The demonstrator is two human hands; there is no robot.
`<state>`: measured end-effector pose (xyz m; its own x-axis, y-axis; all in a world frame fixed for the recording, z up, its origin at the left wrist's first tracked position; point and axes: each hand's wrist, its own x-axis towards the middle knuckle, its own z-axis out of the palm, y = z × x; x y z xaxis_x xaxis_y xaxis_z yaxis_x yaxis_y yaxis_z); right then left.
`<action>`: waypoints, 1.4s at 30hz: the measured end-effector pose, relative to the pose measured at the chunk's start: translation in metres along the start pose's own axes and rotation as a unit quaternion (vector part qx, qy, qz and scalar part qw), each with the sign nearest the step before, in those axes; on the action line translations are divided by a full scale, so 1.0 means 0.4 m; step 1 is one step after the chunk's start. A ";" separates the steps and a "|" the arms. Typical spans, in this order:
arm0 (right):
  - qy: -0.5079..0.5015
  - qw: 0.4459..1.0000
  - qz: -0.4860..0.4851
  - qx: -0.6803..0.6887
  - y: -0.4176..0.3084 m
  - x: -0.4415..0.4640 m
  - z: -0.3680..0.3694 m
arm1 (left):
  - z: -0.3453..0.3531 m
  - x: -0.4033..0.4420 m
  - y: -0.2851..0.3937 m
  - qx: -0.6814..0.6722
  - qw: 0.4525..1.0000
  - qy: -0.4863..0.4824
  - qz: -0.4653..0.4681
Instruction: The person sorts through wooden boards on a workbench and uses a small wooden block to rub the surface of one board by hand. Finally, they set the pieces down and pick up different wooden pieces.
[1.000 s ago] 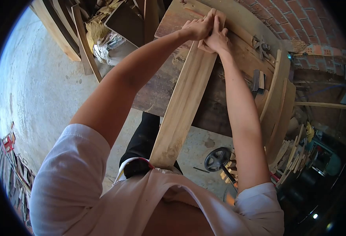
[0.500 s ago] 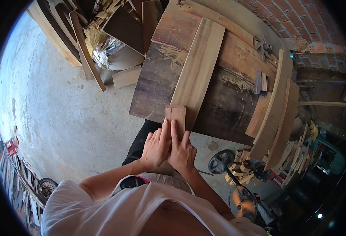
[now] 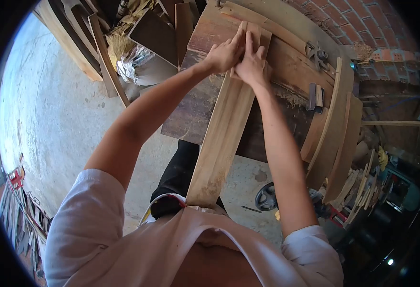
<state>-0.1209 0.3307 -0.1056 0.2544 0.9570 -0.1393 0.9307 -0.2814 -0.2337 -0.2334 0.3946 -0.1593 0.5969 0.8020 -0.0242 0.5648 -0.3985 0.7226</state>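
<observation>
A long pale wooden board (image 3: 222, 138) lies over the workbench (image 3: 191, 112), its near end reaching my waist. Near the board's far end, both hands press on a small wooden block, which they mostly cover. My left hand (image 3: 226, 53) has its index finger stretched forward and its other fingers curled at the block's left side. My right hand (image 3: 253, 64) lies beside it, index finger forward and the rest around the right side. The two hands touch.
Curved wooden pieces (image 3: 332, 124) line the bench's right side, near small dark-edged blocks (image 3: 315, 97) and a metal tool (image 3: 319, 55). A dark panel (image 3: 156, 36) and a sack (image 3: 148, 64) stand left of the bench. A brick wall (image 3: 353, 24) rises at upper right.
Half a second ago both hands and the block were at the board's near part, close to my body. They have moved forward along the board to its far end.
</observation>
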 end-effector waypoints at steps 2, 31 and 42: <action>0.014 0.999 -0.018 0.030 -0.020 -0.199 0.015 | 0.015 -0.209 0.052 -0.029 0.999 -0.024 -0.001; 0.014 0.998 -0.024 0.056 -0.036 -0.386 0.031 | 0.040 -0.410 0.102 -0.032 0.998 -0.009 0.061; -0.036 0.995 -0.058 0.068 -0.026 -0.499 0.041 | 0.061 -0.554 0.161 -0.008 0.999 -0.035 -0.035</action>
<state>-0.1858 0.1413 -0.0911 0.1226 0.9775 -0.1715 0.9076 -0.1804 -0.3791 -0.3152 0.1803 -0.1242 0.5947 0.7945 -0.1232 0.5978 -0.3345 0.7285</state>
